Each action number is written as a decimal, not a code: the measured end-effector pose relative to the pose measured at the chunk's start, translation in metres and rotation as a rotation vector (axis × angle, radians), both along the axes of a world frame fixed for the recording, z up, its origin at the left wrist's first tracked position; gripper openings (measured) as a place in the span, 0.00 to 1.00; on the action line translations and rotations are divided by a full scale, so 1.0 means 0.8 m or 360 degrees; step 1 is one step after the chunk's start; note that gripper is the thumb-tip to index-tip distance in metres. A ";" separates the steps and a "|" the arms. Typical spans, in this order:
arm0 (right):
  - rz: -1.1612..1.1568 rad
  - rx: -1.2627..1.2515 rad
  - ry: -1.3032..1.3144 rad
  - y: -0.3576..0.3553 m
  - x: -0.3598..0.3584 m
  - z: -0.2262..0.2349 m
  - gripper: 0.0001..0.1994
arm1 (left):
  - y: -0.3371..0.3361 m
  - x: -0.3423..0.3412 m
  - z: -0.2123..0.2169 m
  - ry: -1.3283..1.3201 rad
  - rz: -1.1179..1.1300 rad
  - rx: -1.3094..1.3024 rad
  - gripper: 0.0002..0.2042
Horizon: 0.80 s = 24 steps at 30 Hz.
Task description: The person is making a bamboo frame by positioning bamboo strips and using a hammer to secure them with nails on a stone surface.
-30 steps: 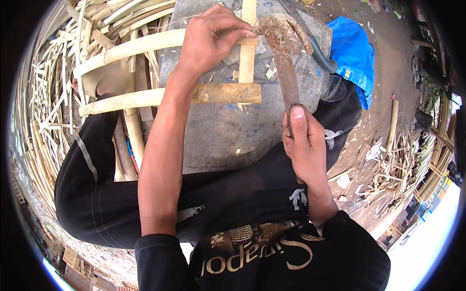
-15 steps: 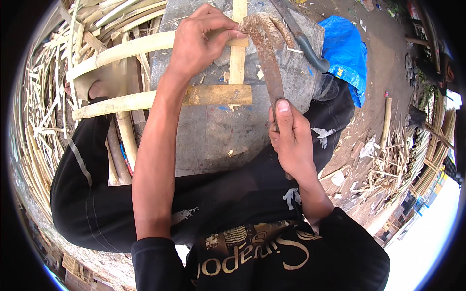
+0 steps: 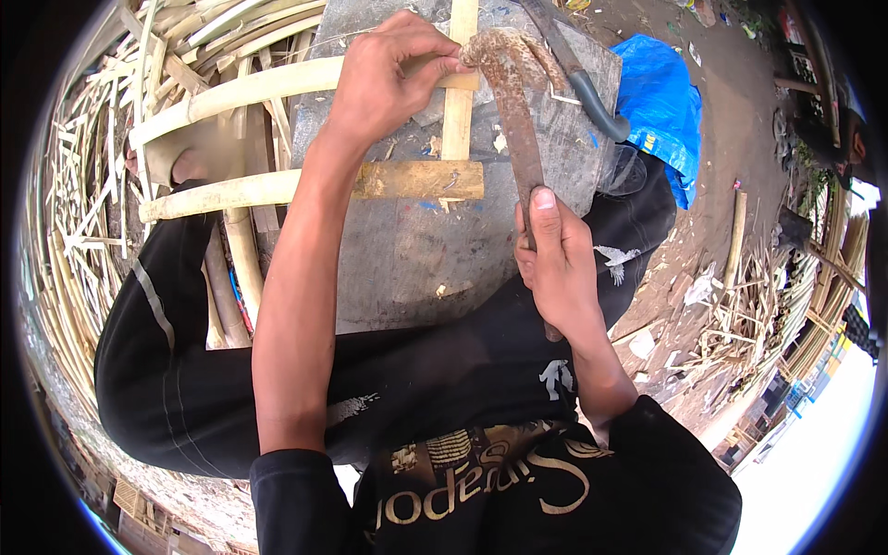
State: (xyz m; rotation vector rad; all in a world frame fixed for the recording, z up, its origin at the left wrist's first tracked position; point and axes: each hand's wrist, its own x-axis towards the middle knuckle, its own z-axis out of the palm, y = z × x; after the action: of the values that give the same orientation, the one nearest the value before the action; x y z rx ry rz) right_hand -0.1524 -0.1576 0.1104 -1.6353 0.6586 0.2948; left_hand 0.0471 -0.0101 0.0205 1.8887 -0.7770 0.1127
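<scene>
The left hand (image 3: 388, 79) pinches the upper end of a pale bamboo strip (image 3: 458, 102), which stands upright across a grey stone slab (image 3: 416, 250) resting over the person's lap. The right hand (image 3: 555, 268) is clenched around the handle of a rusty curved blade (image 3: 513, 102), thumb laid along its spine; the hooked tip sits right against the strip, just beside the left fingertips (image 3: 449, 67).

A second, broader bamboo piece (image 3: 421, 180) lies crosswise on the slab below, and longer bamboo poles (image 3: 231, 92) run off to the left over a heap of split bamboo offcuts (image 3: 83, 203). A dark-handled tool (image 3: 583, 83) rests on the slab's far corner, near a blue plastic sheet (image 3: 661, 102).

The main risk appears to be how near the blade tip is to the pinching fingers: if the hook slips off the smooth bamboo, it could catch them. The strip, held only at one end, could also twist or split unevenly under pressure.
</scene>
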 end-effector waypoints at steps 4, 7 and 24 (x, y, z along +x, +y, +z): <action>-0.0062 0.0185 -0.0172 0.003 -0.011 0.007 0.24 | -0.004 0.002 -0.003 -0.0022 0.0009 -0.0103 0.05; 0.0014 0.0024 -0.0045 0.008 0.000 -0.003 0.24 | 0.001 0.003 -0.009 -0.0006 0.0068 -0.0055 0.05; -0.0030 0.0176 -0.0152 0.003 -0.009 0.010 0.22 | 0.003 0.004 0.003 0.0112 -0.0046 -0.0016 0.06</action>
State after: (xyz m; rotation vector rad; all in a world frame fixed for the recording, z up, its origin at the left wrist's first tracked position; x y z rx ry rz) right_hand -0.1592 -0.1554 0.1184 -1.5268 0.5754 0.2341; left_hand 0.0501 -0.0077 0.0227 1.8611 -0.7543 0.0316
